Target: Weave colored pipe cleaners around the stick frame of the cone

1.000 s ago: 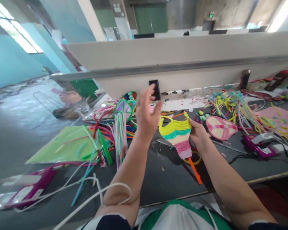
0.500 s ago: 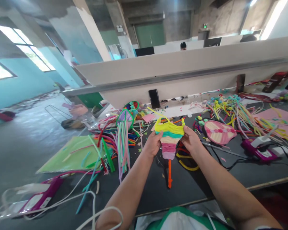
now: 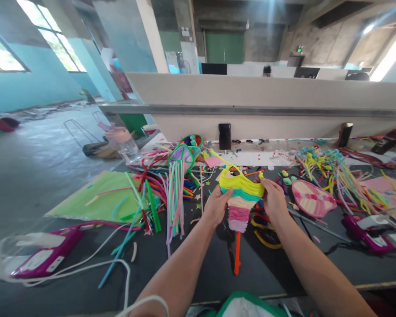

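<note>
Between my hands, above the dark tabletop, is a striped pipe-cleaner piece (image 3: pixel 239 201), yellow at the top, then teal, cream, pink and lilac, narrowing downward. An orange stem (image 3: pixel 237 255) extends from its lower end. My left hand (image 3: pixel 217 204) grips the left edge, its thumb lying across the front. At the upper right corner, my right hand (image 3: pixel 273 196) pinches close to a short yellow end (image 3: pixel 261 175). A longer yellow strand sticks out from the upper left. Below my right hand, yellow curved pieces (image 3: pixel 267 237) lie on the table, partly covered.
Bundled pastel pipe cleaners (image 3: pixel 176 193) and a green sheet (image 3: pixel 95 196) lie left. A pink-and-cream oval piece (image 3: pixel 313 198) rests right. Purple power strips (image 3: pixel 49 253) with cables flank both sides. A phone (image 3: pixel 225 136) leans on the white partition (image 3: pixel 267 94); a bottle (image 3: pixel 122 141) stands left.
The view has shifted, so the scene sits differently in frame. My right hand's fingers have moved up to the piece's upper right corner; my left hand keeps its hold.
</note>
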Motion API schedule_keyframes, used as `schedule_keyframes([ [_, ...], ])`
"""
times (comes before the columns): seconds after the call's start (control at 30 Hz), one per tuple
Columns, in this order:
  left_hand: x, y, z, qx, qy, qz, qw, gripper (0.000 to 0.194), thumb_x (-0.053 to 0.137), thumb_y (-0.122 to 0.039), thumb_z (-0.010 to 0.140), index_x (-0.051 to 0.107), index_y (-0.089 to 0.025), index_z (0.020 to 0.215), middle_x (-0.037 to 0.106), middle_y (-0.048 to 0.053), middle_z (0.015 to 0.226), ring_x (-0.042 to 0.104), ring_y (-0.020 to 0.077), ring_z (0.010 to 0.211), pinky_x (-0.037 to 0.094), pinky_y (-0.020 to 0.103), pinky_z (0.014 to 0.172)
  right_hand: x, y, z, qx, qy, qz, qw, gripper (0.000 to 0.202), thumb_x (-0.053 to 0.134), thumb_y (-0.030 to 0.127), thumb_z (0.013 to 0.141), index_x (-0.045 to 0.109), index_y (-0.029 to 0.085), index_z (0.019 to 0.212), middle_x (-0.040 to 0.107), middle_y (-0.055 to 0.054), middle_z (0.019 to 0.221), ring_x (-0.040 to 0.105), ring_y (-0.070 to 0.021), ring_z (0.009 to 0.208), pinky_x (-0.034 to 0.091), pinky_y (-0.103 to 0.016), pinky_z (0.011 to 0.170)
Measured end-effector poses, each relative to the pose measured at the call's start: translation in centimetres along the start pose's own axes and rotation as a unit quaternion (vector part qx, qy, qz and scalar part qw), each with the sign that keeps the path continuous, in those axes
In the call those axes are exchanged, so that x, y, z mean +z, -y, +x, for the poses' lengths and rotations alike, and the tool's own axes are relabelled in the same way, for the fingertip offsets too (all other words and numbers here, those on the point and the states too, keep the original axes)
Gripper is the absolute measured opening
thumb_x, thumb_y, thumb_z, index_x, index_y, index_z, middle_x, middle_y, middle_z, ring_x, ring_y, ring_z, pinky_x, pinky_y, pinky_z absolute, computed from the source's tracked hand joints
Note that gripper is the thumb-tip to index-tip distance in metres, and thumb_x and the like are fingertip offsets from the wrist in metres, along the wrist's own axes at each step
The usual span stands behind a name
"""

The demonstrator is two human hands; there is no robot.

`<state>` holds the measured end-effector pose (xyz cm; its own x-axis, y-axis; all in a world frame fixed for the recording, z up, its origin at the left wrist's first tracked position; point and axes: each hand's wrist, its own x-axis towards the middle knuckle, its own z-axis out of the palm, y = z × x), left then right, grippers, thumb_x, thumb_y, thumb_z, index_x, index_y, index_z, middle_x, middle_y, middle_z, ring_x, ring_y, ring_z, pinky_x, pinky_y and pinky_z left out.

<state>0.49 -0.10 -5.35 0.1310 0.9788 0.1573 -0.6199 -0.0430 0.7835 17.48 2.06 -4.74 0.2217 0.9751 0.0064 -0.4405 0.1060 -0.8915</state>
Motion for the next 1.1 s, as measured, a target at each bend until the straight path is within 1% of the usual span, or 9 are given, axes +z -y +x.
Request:
schedule_keyframes([
  [0.07,-0.2,-0.2,0.1,0.012,0.004,0.001,1.000,0.050,0.073,-0.025,0.075,0.057,-0.017,0.122,0.070,0.010,0.111,0.066,0.0239,0.100,0.049,0.038,0.091,-0.3,0.6,0.3,-0.039,0.003,-0.095,0.995,0.029,0.069,0.040,0.070,0.070,0.017,0.087,0.073,-0.009,0.088,0.066,-0.0245,0.086,0.052,-0.038,0.075],
  [0.13,-0.3,-0.3,0.1,0.023,0.006,0.012,1.000,0.049,0.072,-0.026,0.075,0.057,-0.017,0.122,0.069,0.010,0.111,0.065,0.0236,0.100,0.049,0.038,0.090,-0.4,1.5,0.4,-0.157,-0.023,-0.226,0.961,0.035,0.064,0.041,0.075,0.068,0.017,0.099,0.070,-0.010,0.102,0.063,-0.0254,0.098,0.048,-0.042,0.086],
  [0.23,-0.4,-0.4,0.0,0.032,0.009,0.045,0.998,0.049,0.073,-0.029,0.075,0.058,-0.017,0.120,0.069,0.009,0.111,0.065,0.0235,0.101,0.049,0.037,0.090,0.4,2.7,-0.2,-0.356,-0.045,-0.425,0.831,0.027,0.058,0.038,0.082,0.070,0.019,0.096,0.066,-0.010,0.113,0.054,-0.0260,0.110,0.034,-0.047,0.102],
  [0.33,-0.2,-0.4,-0.2,0.028,0.012,0.069,0.997,0.047,0.072,-0.030,0.075,0.059,-0.017,0.119,0.068,0.009,0.113,0.065,0.0231,0.100,0.049,0.037,0.089,1.8,3.2,-1.3,-0.384,-0.020,-0.547,0.744,0.024,0.053,0.034,0.086,0.074,0.022,0.087,0.063,-0.009,0.121,0.048,-0.0274,0.115,0.032,-0.047,0.102],
  [0.43,0.0,-0.3,-0.3,0.026,0.017,0.078,0.996,0.043,0.072,-0.030,0.076,0.060,-0.017,0.116,0.068,0.009,0.115,0.065,0.0225,0.100,0.049,0.036,0.089,3.1,3.0,-1.9,-0.358,-0.022,-0.598,0.717,0.025,0.052,0.031,0.087,0.075,0.024,0.087,0.058,-0.006,0.130,0.042,-0.0301,0.119,0.033,-0.048,0.098],
  [0.63,-0.1,-0.2,-0.3,0.035,0.019,0.073,0.997,0.048,0.072,-0.030,0.076,0.057,-0.018,0.121,0.067,0.009,0.115,0.064,0.0222,0.100,0.048,0.037,0.091,3.7,2.3,-1.6,-0.352,-0.019,-0.591,0.725,0.020,0.055,0.028,0.084,0.075,0.025,0.083,0.063,-0.004,0.124,0.045,-0.0293,0.117,0.033,-0.047,0.096],
  [0.9,0.0,-0.5,-0.6,0.014,0.039,0.071,0.997,0.039,0.071,-0.027,0.077,0.061,-0.017,0.113,0.068,0.008,0.112,0.064,0.0222,0.101,0.047,0.038,0.093,2.3,3.7,0.4,-0.238,0.019,-0.489,0.839,0.025,0.055,0.032,0.080,0.069,0.021,0.098,0.072,-0.006,0.096,0.063,-0.0229,0.092,0.043,-0.039,0.088],
  [1.0,0.0,-0.5,-0.8,-0.028,0.079,0.076,0.994,0.042,0.072,-0.026,0.076,0.060,-0.017,0.115,0.068,0.009,0.113,0.064,0.0238,0.101,0.048,0.038,0.092,0.7,4.7,1.2,-0.121,0.124,-0.418,0.892,0.026,0.058,0.036,0.078,0.071,0.020,0.094,0.073,-0.004,0.088,0.064,-0.0207,0.082,0.047,-0.032,0.076],
  [1.1,-0.2,-0.2,-0.9,-0.072,0.110,0.099,0.986,0.046,0.074,-0.025,0.073,0.060,-0.017,0.117,0.069,0.010,0.110,0.066,0.0246,0.097,0.050,0.038,0.087,-1.2,5.8,1.7,0.000,0.250,-0.348,0.903,0.025,0.066,0.041,0.072,0.073,0.018,0.080,0.072,-0.002,0.078,0.063,-0.0180,0.072,0.046,-0.028,0.069],
])
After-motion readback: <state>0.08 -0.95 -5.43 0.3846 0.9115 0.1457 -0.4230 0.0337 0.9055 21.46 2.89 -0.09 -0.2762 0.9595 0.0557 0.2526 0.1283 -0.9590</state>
